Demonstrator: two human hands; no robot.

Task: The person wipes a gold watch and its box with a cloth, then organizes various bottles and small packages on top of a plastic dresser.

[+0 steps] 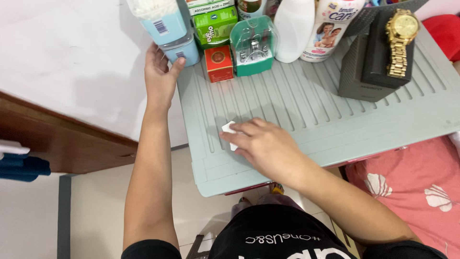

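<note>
My right hand (266, 146) lies flat on a small white folded cloth or tissue (228, 128), pressing it onto the grey ribbed top (306, 103) of a plastic cabinet. Only a corner of the white piece shows past my fingers. My left hand (160, 76) reaches to the cabinet's back left corner and holds the side of a light blue cotton-swab container (184, 50), which has a second blue pack (160, 19) stacked on it.
Along the back stand a green box (214, 25), a small red box (219, 63), a teal-based clear case (252, 45), white bottles (293, 29) and a gold watch (400, 41) on a dark stand. A pink bed (421, 187) lies right, a wooden board (62, 139) left.
</note>
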